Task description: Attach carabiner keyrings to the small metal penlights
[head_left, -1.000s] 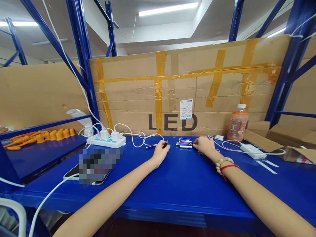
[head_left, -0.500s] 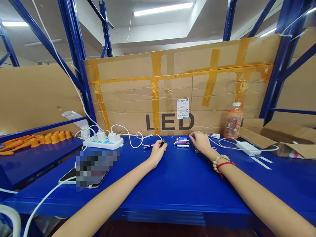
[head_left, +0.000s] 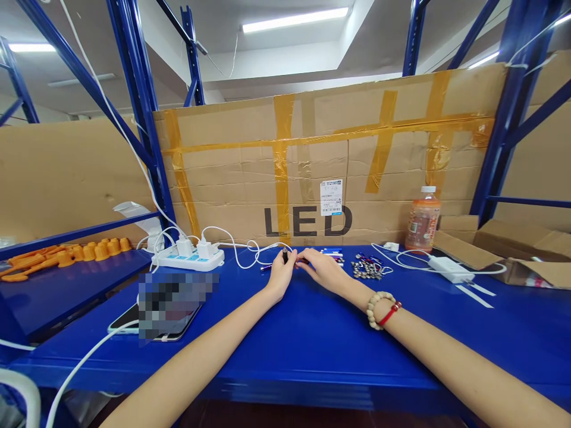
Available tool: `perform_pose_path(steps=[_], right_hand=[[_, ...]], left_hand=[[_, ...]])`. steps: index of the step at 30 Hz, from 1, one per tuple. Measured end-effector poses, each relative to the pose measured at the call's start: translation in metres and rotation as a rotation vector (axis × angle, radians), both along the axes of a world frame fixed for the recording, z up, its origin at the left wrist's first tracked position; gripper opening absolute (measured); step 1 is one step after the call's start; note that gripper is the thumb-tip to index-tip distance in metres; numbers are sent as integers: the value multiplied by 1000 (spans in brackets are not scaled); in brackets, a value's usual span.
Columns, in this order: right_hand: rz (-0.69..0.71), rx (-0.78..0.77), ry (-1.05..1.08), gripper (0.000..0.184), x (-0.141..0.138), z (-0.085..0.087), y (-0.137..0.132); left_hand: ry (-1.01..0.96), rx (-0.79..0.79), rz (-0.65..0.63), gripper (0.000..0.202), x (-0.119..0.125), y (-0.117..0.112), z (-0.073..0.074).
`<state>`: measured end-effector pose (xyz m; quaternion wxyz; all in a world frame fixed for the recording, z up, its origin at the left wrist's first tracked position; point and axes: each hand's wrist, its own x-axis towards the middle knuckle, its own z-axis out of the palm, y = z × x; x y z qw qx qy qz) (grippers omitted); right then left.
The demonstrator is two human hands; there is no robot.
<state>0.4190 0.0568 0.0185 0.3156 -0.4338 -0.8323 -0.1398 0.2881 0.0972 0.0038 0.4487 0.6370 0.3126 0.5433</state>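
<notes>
My left hand rests far out on the blue shelf top and pinches a small dark pen-like tube held upright. My right hand is right beside it, fingers closed on a thin pen-like stick whose tip points at the dark tube. A purple pen light lies just left of my left hand. Behind my right hand lies a row of small pen lights. A pile of metal key rings sits to the right of them.
A white power strip with chargers and white cables stands at the back left. A phone lies near the left front. A drink bottle, a white adapter and cardboard boxes are at the right. Orange parts lie on the left shelf.
My right hand has left the row of pen lights and moved left with one, meeting my left hand. The key ring pile it covered is now in view.
</notes>
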Motion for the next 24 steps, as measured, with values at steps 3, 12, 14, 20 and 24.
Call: perform_pose_path(steps=[3, 12, 14, 20, 24], right_hand=[[23, -2, 35, 18, -1, -2, 0], [-66, -39, -97, 28, -2, -4, 1], [-56, -69, -121, 27, -2, -5, 1], [3, -116, -36, 18, -1, -6, 1], [-12, -125, -22, 15, -2, -7, 2]], left_hand=[[1, 50, 22, 27, 0, 6, -3], [282, 245, 233, 21, -7, 0, 4], [316, 264, 241, 20, -8, 0, 4], [388, 319, 191, 19, -8, 3, 3], [395, 297, 157, 20, -7, 5, 1]])
